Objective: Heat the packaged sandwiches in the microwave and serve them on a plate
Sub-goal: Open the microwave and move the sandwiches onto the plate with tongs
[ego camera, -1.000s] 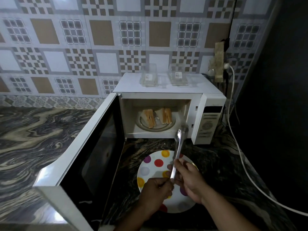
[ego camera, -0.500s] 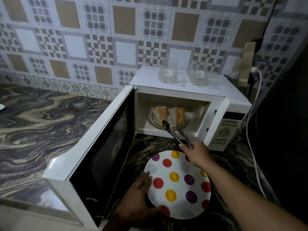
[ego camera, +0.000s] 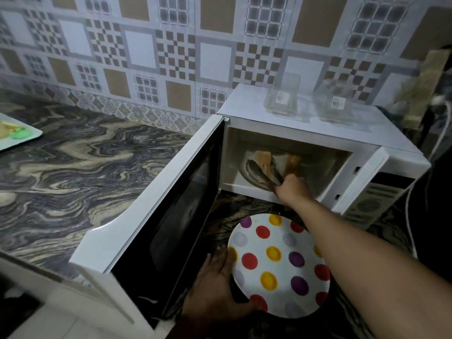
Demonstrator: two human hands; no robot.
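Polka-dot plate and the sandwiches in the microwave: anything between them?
Head view: only the right hand with the tongs, above a strip of bare marble counter and the microwave's front sill.

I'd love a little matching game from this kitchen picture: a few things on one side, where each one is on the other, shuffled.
Things:
1. metal tongs
2. polka-dot round plate
3. two clear empty plastic packages
4. toasted sandwiches

Places:
A. on top of the white microwave
B. on the glass turntable inside the microwave
C. held in the right hand
D. on the marbled counter, left hand at its rim

Pairs: 1-C, 2-D, 3-A, 4-B
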